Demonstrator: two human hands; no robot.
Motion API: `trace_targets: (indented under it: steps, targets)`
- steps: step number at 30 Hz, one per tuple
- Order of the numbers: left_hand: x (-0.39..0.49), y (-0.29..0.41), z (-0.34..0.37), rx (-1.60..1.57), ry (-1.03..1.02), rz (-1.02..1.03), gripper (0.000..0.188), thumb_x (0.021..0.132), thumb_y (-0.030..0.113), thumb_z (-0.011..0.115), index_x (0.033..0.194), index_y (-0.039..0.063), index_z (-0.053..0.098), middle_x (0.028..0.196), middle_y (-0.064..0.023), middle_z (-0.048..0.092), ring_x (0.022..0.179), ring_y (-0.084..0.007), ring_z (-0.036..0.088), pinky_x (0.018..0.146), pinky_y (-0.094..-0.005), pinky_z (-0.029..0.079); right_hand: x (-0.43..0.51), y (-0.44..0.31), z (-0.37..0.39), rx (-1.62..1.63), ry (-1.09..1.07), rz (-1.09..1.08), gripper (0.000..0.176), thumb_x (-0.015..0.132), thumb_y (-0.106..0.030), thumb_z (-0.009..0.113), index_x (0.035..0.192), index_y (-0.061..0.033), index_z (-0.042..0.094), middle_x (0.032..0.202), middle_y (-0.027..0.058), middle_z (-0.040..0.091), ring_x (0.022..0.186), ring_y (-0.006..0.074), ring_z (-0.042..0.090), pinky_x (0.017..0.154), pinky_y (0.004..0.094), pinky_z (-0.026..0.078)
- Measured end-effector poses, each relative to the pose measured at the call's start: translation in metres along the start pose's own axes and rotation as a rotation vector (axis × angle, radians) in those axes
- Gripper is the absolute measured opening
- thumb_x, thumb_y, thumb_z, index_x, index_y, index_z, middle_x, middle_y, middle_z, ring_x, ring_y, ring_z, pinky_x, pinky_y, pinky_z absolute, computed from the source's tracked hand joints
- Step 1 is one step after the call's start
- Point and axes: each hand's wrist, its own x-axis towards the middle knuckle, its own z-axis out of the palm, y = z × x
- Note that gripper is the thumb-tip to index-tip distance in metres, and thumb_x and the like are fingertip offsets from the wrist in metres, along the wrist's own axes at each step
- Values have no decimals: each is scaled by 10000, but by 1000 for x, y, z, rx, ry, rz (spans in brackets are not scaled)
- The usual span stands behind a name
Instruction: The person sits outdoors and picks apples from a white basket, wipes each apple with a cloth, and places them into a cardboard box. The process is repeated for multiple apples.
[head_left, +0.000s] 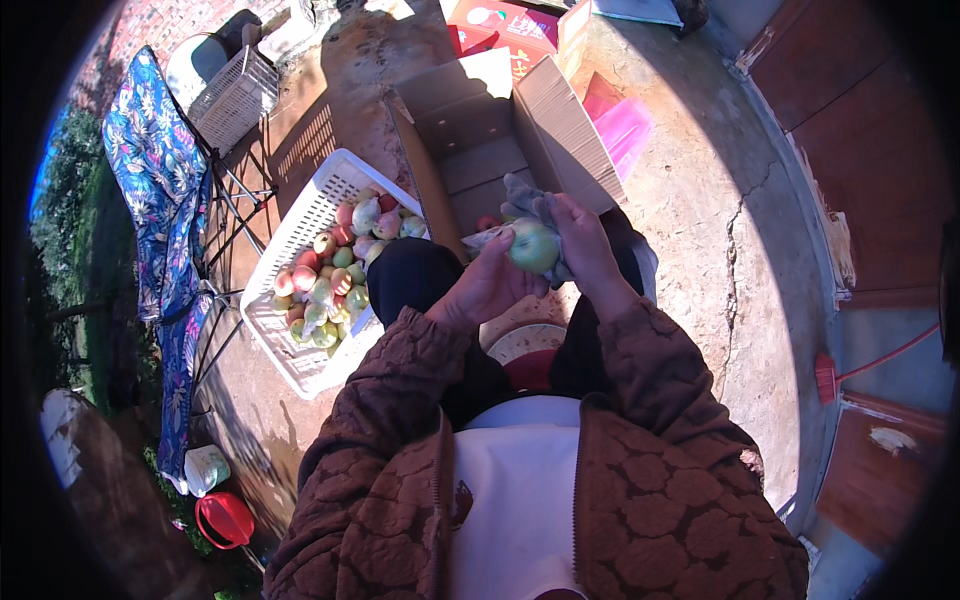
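A green apple (534, 245) is held between my two hands above my lap. My left hand (489, 279) grips its left side, thumb on top, by a bit of clear plastic film. My right hand (583, 236) holds a grey glove (527, 196) against the apple's far and right side. Just beyond stands an open cardboard box (480, 165) with a red apple (487, 223) near its close edge. To the left, a white plastic crate (279, 352) holds many red and green apples (322, 281), several wrapped in clear film.
A folding frame draped with blue floral cloth (157, 187) stands at the left, by a grey slatted basket (238, 97). Red printed cartons (510, 30) and pink plastic (626, 135) lie beyond the box. A red basin (225, 520) is lower left, a red broom (826, 377) right.
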Motion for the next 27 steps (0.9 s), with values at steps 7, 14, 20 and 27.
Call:
trace_targets:
  steps: [7, 14, 20, 27]
  targets:
    - [-2, 6, 11, -14, 55, 35, 576, 939, 491, 527, 1344, 90, 448, 1195, -105, 602, 950, -217, 614, 798, -345, 502, -5, 7, -8, 196, 159, -17, 301, 1013, -262, 496, 1007, 1, 644, 917, 68, 685, 853, 89, 617, 780, 238, 491]
    - [10, 8, 5, -38, 266, 94, 561, 940, 422, 567, 1346, 59, 433, 1252, -125, 584, 1123, -241, 601, 995, -388, 466, -7, -32, 1, -155, 225, -343, 250, 1010, -217, 483, 1062, -3, 602, 1046, 103, 643, 930, 200, 631, 836, 317, 489]
    - [12, -8, -24, -113, 290, 180, 538, 957, 381, 548, 1351, 32, 433, 1299, -127, 560, 1184, -244, 570, 1051, -408, 426, 8, 7, 15, -651, 179, -658, 169, 953, -147, 529, 1042, -18, 592, 1079, 150, 597, 1001, 325, 588, 870, 385, 475]
    - [33, 85, -20, 333, 427, 291, 535, 938, 322, 602, 1357, 39, 427, 1278, -126, 562, 1159, -270, 582, 1022, -398, 471, 49, -41, -25, 5, 231, -221, 239, 1019, -231, 473, 1059, -42, 613, 986, 56, 707, 823, 90, 639, 621, 202, 485]
